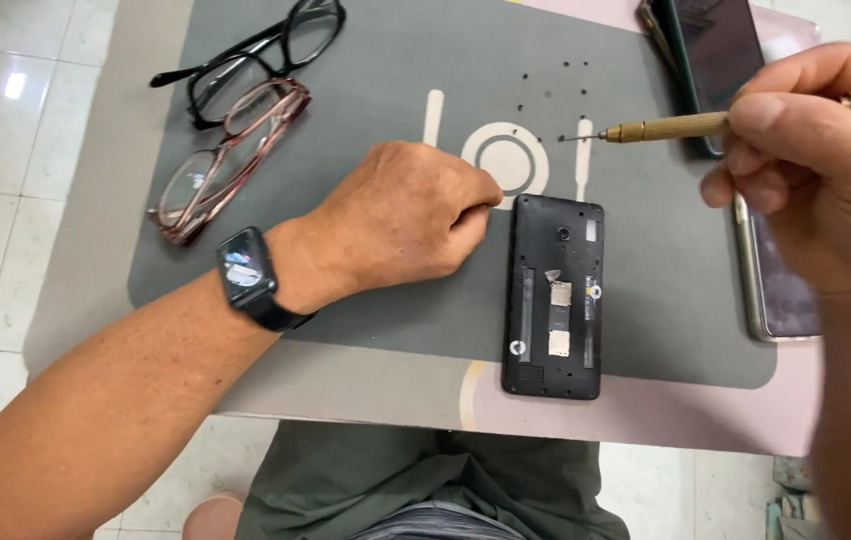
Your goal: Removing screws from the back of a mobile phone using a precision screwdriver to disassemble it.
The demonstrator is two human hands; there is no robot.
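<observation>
Unscrewing is under way: the right hand (816, 170) grips a brass screwdriver (666, 128) while the curled, empty left hand (406, 215) steadies the opened phone (554, 297) beside it, so the tip must next meet a screw squarely.

A single head-worn camera looks steeply down from above the person's lap at a small table (366, 385), close in. The grey mat (366, 70) fills most of the frame; floor tiles show at left, and the person's knees at the bottom edge.

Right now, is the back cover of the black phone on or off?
Off: the black phone lies face down, its inner frame and metal contacts exposed.
</observation>
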